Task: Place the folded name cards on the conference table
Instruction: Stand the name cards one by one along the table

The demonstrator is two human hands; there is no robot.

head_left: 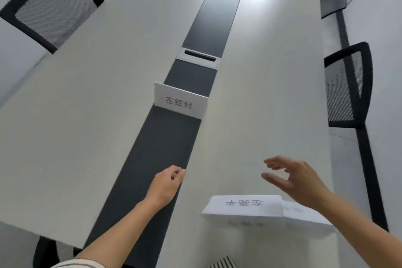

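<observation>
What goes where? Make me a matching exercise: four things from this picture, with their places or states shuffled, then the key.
Things:
1. standing card
2. flat cards
3. left hand
4. right hand

States:
A. open, fingers spread, above the white table
B. upright on the dark strip
C. loosely curled, empty, over the dark strip
D. lying on the white surface near the camera

Pairs: 1-B, 2-D, 3-C, 4-A

Standing name card (180,100): "左铉封". Near folded card (243,205): print upside down, roughly "左宗平".

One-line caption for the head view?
Both hands empty above table; one name card upright, others near.
</observation>
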